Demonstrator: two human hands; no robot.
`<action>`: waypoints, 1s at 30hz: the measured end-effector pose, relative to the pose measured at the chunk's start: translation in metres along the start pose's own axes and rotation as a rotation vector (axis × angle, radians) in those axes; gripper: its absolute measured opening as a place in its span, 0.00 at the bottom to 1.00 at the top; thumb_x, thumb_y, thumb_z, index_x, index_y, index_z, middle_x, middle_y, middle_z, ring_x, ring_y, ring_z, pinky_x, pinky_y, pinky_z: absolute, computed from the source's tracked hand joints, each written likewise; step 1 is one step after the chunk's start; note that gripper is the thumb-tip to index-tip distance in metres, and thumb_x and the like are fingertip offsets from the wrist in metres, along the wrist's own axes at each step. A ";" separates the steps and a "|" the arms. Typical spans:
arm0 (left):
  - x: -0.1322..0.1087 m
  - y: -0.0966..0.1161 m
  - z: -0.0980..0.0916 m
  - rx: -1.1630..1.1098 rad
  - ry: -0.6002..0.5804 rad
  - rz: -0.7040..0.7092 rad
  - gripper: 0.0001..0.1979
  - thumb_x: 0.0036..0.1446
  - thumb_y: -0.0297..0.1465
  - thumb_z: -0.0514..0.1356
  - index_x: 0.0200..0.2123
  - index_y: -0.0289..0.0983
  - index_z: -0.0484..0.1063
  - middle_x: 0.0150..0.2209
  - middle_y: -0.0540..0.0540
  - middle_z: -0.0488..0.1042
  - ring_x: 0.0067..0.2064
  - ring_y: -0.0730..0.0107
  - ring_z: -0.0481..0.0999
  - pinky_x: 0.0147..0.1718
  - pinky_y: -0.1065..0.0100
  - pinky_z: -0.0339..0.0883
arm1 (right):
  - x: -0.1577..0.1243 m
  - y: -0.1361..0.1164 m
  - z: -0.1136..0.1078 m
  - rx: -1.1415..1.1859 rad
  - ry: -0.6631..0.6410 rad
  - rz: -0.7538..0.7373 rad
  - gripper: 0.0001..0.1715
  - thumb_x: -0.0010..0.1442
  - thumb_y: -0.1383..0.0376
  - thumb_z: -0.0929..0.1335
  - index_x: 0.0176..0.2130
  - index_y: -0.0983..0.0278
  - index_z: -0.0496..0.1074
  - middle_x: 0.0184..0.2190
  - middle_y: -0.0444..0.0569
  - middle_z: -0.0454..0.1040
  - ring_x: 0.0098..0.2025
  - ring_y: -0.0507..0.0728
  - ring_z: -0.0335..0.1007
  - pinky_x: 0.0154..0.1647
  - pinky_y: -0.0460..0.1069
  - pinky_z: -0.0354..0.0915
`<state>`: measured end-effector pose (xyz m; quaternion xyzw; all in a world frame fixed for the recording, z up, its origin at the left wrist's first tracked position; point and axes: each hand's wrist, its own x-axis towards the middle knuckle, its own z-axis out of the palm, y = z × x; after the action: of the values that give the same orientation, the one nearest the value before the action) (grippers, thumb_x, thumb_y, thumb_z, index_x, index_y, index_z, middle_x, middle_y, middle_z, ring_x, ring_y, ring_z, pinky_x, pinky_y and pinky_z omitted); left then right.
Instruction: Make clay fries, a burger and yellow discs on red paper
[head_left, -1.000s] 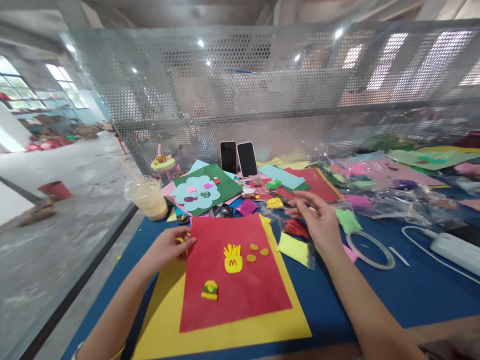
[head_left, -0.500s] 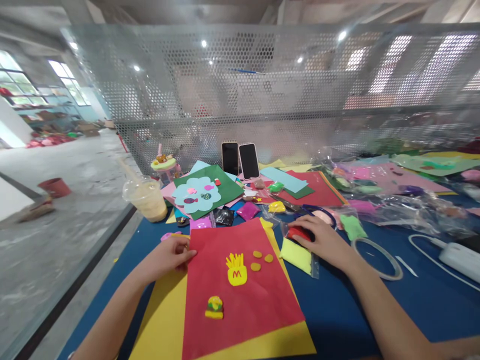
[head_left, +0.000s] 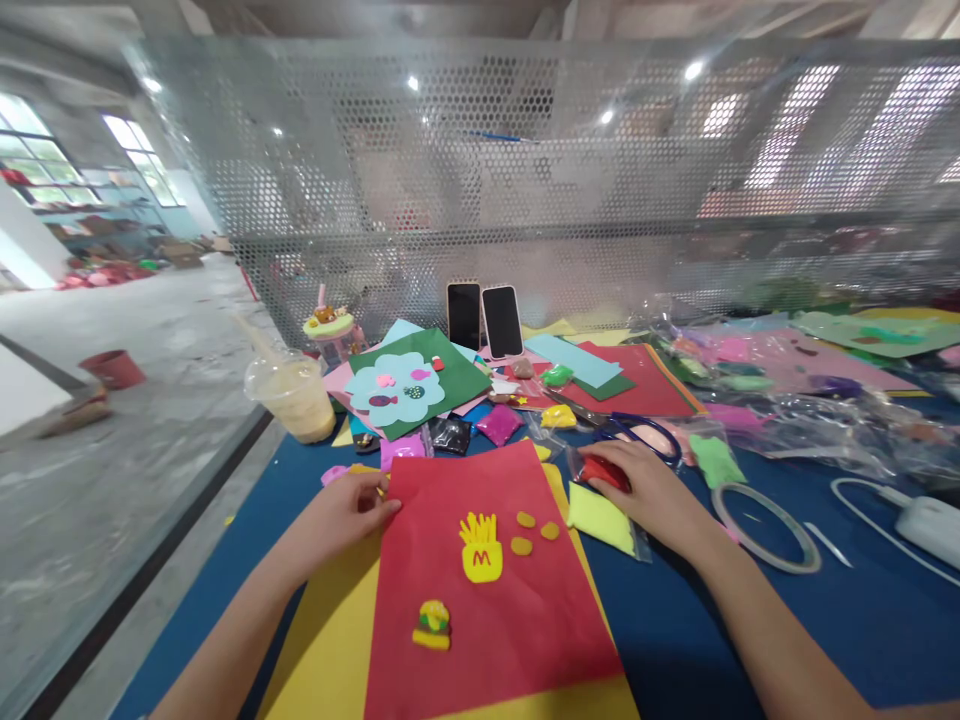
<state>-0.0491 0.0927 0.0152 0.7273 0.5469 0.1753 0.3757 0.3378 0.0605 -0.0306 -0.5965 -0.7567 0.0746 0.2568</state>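
Observation:
A red sheet [head_left: 450,520] lies over a yellow sheet [head_left: 322,620], bearing yellow clay fries [head_left: 481,548], a small clay burger [head_left: 433,625] and several tan ovals [head_left: 522,546]. My left hand [head_left: 346,515] pinches the red sheet's upper left edge between thumb and fingers. To the right of the sheets, my right hand [head_left: 649,490] has its fingers around a packet of red clay [head_left: 604,472]. Beneath that packet, partly overlapped, is a pale yellow clay packet [head_left: 600,517].
Scissors [head_left: 637,432] and a tape roll [head_left: 769,528] lie on the right. Two phones [head_left: 502,321] stand against the perforated screen [head_left: 450,180]. A drink cup [head_left: 291,398] is at the left edge, near a green sheet [head_left: 461,376] with a blue clay-decorated cutout.
The view has shifted slightly. My right hand's fingers have closed further around the red clay packet. My left hand stays at the red sheet's edge.

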 end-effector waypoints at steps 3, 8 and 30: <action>-0.001 0.001 -0.001 -0.039 0.020 0.015 0.13 0.50 0.42 0.62 0.27 0.38 0.75 0.22 0.48 0.75 0.24 0.65 0.72 0.23 0.71 0.61 | 0.000 0.001 0.001 0.013 0.016 -0.008 0.15 0.59 0.62 0.65 0.46 0.60 0.74 0.47 0.53 0.76 0.49 0.64 0.71 0.52 0.61 0.65; 0.000 0.004 -0.003 -0.204 0.121 -0.008 0.16 0.47 0.45 0.63 0.28 0.38 0.72 0.24 0.47 0.76 0.27 0.62 0.75 0.24 0.70 0.65 | -0.002 0.002 0.003 0.027 0.032 -0.001 0.14 0.60 0.61 0.64 0.44 0.60 0.74 0.47 0.53 0.76 0.50 0.65 0.71 0.53 0.61 0.64; 0.028 -0.003 -0.005 -0.924 0.321 -0.169 0.22 0.40 0.35 0.72 0.40 0.35 0.74 0.32 0.41 0.81 0.29 0.59 0.81 0.30 0.64 0.76 | -0.002 0.002 0.008 0.055 -0.023 0.002 0.16 0.61 0.61 0.63 0.46 0.61 0.73 0.47 0.54 0.74 0.51 0.64 0.67 0.55 0.62 0.61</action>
<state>-0.0449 0.1207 0.0120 0.4018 0.5201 0.4783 0.5826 0.3361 0.0604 -0.0391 -0.5891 -0.7566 0.1024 0.2644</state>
